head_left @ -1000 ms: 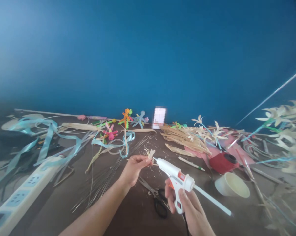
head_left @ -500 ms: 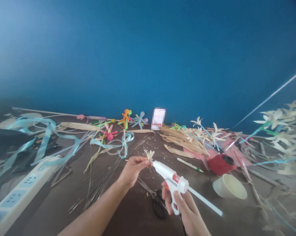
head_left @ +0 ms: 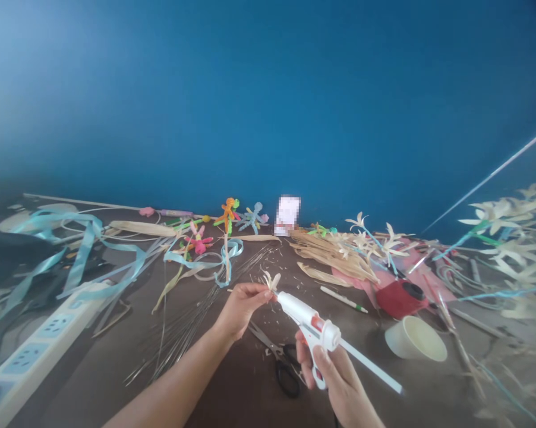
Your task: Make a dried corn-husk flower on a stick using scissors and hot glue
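Between the thumb and fingers of my left hand is a small cream flower, its petals pointing up. My right hand is wrapped round the handle of a white glue gun. A long glue stick juts from its back end. The nozzle is right at the base of the flower; whether they touch I cannot tell. Black-handled scissors lie on the table beneath my hands, blades toward my left wrist.
A white power strip and blue ribbon are on the left, near thin wires. Dried husks, a pen, a red spool-like object, a pale cup and finished flowers lie to the right.
Almost nothing differs. The flower has tilted or turned slightly in my left fingers, and the glue gun remains at its base.
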Motion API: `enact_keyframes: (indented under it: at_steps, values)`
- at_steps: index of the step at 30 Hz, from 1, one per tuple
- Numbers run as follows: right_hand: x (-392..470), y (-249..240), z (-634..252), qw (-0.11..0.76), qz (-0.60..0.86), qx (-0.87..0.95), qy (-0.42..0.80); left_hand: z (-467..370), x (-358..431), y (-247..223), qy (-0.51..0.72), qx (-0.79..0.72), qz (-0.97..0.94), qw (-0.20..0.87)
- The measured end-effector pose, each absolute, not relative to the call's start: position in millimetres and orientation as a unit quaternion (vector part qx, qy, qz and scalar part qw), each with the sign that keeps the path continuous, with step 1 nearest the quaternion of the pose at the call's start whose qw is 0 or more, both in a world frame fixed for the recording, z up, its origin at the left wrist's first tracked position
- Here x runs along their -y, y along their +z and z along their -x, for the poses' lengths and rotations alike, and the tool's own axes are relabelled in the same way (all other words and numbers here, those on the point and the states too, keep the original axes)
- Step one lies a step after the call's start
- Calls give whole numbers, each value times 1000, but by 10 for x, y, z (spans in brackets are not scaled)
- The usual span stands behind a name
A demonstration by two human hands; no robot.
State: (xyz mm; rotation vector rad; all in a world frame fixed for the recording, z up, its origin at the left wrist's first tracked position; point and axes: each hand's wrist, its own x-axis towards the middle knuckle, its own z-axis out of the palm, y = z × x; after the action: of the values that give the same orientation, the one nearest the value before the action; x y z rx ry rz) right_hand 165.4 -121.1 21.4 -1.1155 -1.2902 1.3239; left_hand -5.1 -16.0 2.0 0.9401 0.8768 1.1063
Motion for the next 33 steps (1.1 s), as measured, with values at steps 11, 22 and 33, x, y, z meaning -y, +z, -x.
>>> enact_keyframes:
  at_steps: [11, 22, 33]
  values:
    - [1227, 319, -1707, 429, 487, 553, 522, 42, 173, 52, 490, -386, -410, 665]
    - [1228, 331, -1702, 425, 499, 552, 515, 49, 175, 55, 490, -373, -407, 675]
    - [1234, 326, -1695, 425, 494, 557, 515, 52, 178, 43, 492, -371, -407, 674]
